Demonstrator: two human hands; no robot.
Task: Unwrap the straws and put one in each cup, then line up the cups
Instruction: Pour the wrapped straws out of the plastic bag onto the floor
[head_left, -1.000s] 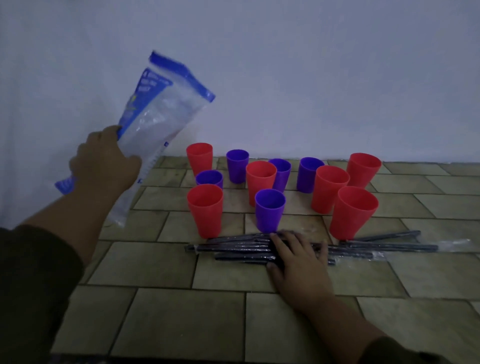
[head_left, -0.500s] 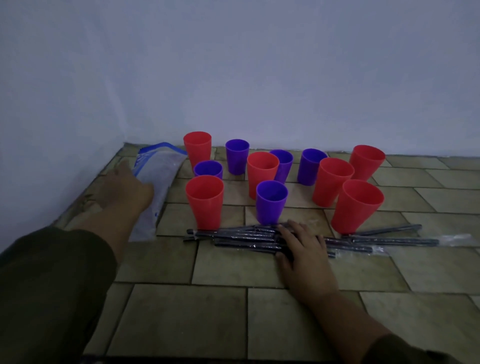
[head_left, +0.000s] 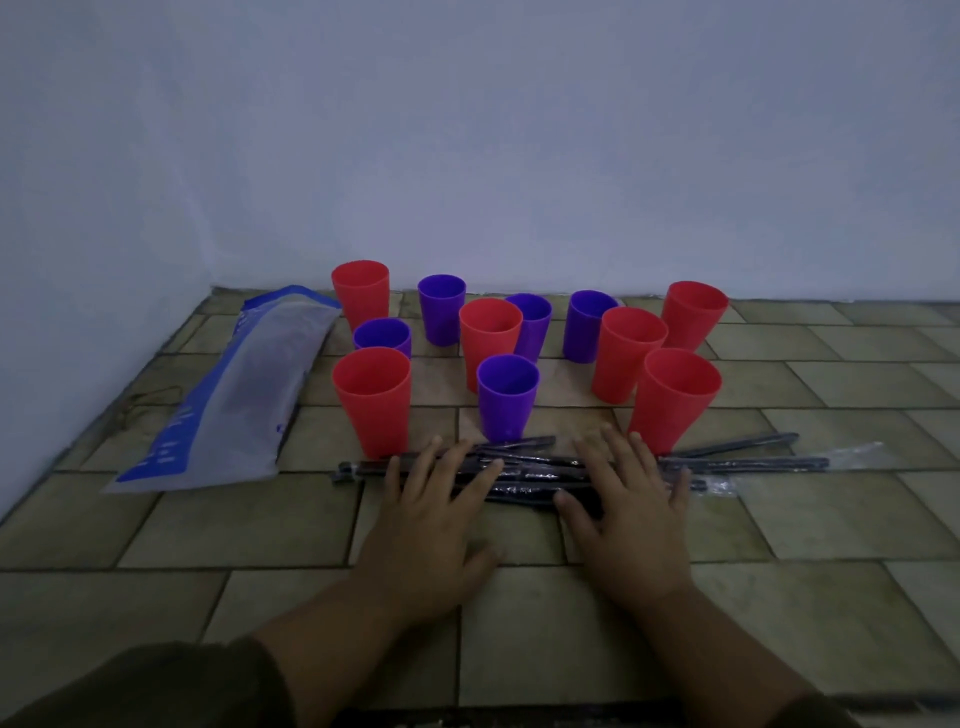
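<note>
Several red cups and purple cups stand upright and scattered on the tiled floor near the wall, all without straws. In front of them lies a pile of dark straws in clear wrappers, stretching left to right. My left hand lies flat, fingers spread, on the left part of the pile. My right hand lies flat on the pile just right of its middle. Neither hand grips anything.
A clear plastic bag with blue print lies flat on the floor to the left of the cups, near the side wall. A loose clear wrapper end sticks out at the right. White walls close the back and left.
My left hand laid the plastic bag on the floor at the left, let go, and came over to rest on the straws. My right hand stayed on the pile.
</note>
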